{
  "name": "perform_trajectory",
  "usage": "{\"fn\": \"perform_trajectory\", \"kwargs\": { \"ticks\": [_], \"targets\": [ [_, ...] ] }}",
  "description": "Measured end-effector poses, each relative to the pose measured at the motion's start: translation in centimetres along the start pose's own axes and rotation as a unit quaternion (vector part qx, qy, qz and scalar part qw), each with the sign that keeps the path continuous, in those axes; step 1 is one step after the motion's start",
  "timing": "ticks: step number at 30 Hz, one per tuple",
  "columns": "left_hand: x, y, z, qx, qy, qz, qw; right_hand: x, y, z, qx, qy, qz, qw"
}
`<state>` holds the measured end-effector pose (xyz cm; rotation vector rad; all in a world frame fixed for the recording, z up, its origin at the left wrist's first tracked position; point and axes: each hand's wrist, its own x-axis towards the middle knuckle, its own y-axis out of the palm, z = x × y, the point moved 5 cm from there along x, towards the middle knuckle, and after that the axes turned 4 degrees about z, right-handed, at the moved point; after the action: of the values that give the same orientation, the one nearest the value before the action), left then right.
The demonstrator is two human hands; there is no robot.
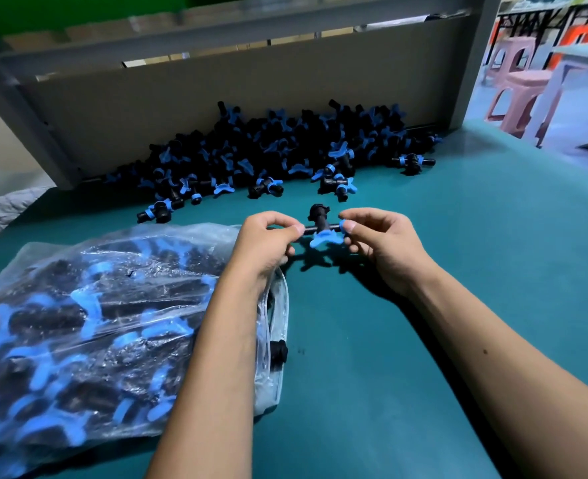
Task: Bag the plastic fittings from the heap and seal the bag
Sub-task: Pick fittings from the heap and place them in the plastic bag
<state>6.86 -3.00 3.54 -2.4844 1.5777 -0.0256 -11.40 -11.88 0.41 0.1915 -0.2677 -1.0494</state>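
Held fitting: I see one black plastic tee-shaped fitting with a blue winged handle (pixel 320 227) raised just above the bench, near the middle, between my two hands. Its black cross-tube runs left to right, a thicker ribbed black stem points to the far side, and the blue wing flares out on the near side.
Left hand: my left hand (pixel 268 243) pinches the left end of the cross-tube between thumb and curled fingers; its wrist lies over the open edge of the bag.
Right hand: my right hand (pixel 379 243) pinches the right end, where a blue collar shows at the fingertips, the remaining fingers curled under.
Heap: a loose heap of black and blue plastic fittings (pixel 268 150) lies at the far side of the bench against a grey-brown back panel (pixel 216 88), with a few strays spilled toward me.
Bag: a clear, crinkled plastic bag (pixel 95 323) lies at the near left, already well filled with the same fittings; its mouth faces right, and one black piece sits right at the opening.
Bench: a teal-green bench top (pixel 424 392) carries everything.
Background: pink plastic stools (pixel 517 88) stand beyond the far right edge.
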Motion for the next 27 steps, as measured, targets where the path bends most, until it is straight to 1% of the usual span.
{"fn": "perform_trajectory", "kwargs": {
  "ticks": [2, 3, 6, 11, 13, 15, 17, 20, 22, 23, 25, 27],
  "targets": [
    [0.3, -0.5, 0.1, -0.015, -0.007, -0.012, 1.000, 0.0, -0.5, 0.2, 0.008, -0.014, -0.043, 0.999],
    [0.3, -0.6, 0.1, -0.020, -0.008, -0.012, 1.000, 0.0, -0.6, 0.3, 0.006, -0.020, -0.051, 0.998],
    [0.2, -0.4, 0.1, -0.016, 0.001, -0.009, 1.000, -0.3, -0.3, 0.4, -0.003, -0.024, -0.046, 0.999],
    [-0.2, 0.9, -0.1, 0.012, 0.011, 0.049, 0.999, -0.8, 1.2, 0.5, -0.034, -0.010, 0.068, 0.997],
    [-0.3, 0.9, 0.0, 0.022, 0.008, 0.059, 0.998, -0.9, 1.3, 0.5, -0.030, -0.004, 0.093, 0.995],
    [-0.3, 0.8, 0.1, 0.007, 0.000, 0.062, 0.998, -0.9, 1.3, 0.4, -0.033, 0.000, 0.104, 0.994],
    [-0.2, 0.4, 0.0, -0.026, -0.009, 0.043, 0.999, -0.7, 1.1, 0.4, -0.031, -0.004, 0.071, 0.997],
    [0.1, -0.2, -0.1, -0.056, -0.015, 0.017, 0.998, -0.4, 0.0, 0.6, -0.013, -0.029, -0.042, 0.999],
    [0.0, -0.2, -0.2, -0.062, -0.017, 0.019, 0.998, -0.5, -0.3, 0.9, 0.006, -0.046, -0.060, 0.997],
    [-0.1, -0.1, -0.3, -0.069, -0.018, 0.016, 0.997, -0.6, -0.2, 1.0, 0.018, -0.050, -0.044, 0.998],
    [0.0, -0.2, -0.3, -0.092, -0.024, 0.012, 0.995, -0.8, 0.4, 1.0, 0.018, -0.047, 0.014, 0.999],
    [-0.1, -0.3, -0.3, -0.105, -0.030, 0.023, 0.994, -1.0, 0.9, 1.0, -0.034, -0.052, 0.056, 0.997]
  ]
}}
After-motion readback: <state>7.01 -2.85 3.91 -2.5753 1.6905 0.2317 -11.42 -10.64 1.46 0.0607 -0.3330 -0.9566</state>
